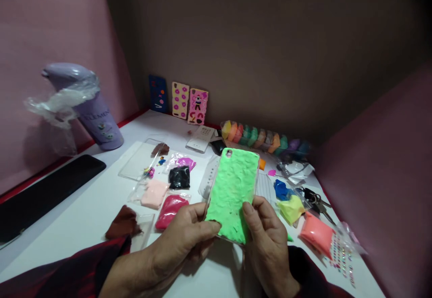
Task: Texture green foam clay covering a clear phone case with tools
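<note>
A phone case (pixel 232 185) covered in bumpy bright green clay is held up over the table, tilted toward me, its camera hole at the top left. My left hand (pixel 182 235) grips its lower left corner, thumb on the clay and fingers behind. At the lower right edge, my right hand (pixel 266 235) holds it too, the thumb pressing on the green surface. Left of the case lie a bag of red clay (pixel 171 210), a black clay packet (pixel 179 177) and a pale pink clay packet (pixel 154 193). A brown clay lump (pixel 123 223) sits near my left sleeve.
A purple bottle (pixel 97 113) and a black phone (pixel 50 194) are on the left. Decorated cases (pixel 180 100) lean on the back wall near a row of colored clay packs (pixel 263 137). Keys (pixel 317 201), a coral clay packet (pixel 317 234) and gem stickers (pixel 344 255) lie right.
</note>
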The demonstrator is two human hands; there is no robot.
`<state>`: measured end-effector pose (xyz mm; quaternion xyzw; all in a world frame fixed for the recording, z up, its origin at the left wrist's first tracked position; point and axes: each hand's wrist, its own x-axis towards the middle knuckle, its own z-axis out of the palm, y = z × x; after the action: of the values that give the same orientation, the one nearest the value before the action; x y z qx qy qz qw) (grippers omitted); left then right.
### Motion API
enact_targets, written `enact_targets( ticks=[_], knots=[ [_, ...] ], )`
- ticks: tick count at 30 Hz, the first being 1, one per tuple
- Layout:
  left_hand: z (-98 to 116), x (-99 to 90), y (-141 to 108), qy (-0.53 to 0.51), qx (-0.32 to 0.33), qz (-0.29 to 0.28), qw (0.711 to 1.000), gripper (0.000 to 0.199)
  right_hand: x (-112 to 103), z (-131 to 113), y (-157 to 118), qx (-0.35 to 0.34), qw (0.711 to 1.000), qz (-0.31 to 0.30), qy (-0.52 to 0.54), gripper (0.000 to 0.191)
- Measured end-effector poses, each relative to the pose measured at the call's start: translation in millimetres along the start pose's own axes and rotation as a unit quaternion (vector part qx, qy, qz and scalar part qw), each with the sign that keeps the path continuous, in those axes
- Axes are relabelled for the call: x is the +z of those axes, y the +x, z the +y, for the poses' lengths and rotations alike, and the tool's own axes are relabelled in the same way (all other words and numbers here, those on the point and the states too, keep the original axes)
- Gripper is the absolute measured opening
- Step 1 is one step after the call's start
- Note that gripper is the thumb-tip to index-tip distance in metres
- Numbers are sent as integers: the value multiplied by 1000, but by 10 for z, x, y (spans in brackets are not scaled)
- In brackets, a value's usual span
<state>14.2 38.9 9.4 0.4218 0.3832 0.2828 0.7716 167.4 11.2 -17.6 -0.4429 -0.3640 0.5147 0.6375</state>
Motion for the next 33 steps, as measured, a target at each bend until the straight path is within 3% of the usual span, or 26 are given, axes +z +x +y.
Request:
enact_targets(
  ticks=[10,23,33],
  knots=[
    [-8,13,-8,-3,-5,1,1000,11,-1,-13,-53,-53,997,-14,-48,9],
    [-74,-12,-3,-29,-3,-24,999,13,-5,-2,-40,-28,999,-11,-24,10],
    [-40,-11,2,6,-6,-4,1000,16,-7,0,-21,1,1000,-4,-7,14]
  ],
)
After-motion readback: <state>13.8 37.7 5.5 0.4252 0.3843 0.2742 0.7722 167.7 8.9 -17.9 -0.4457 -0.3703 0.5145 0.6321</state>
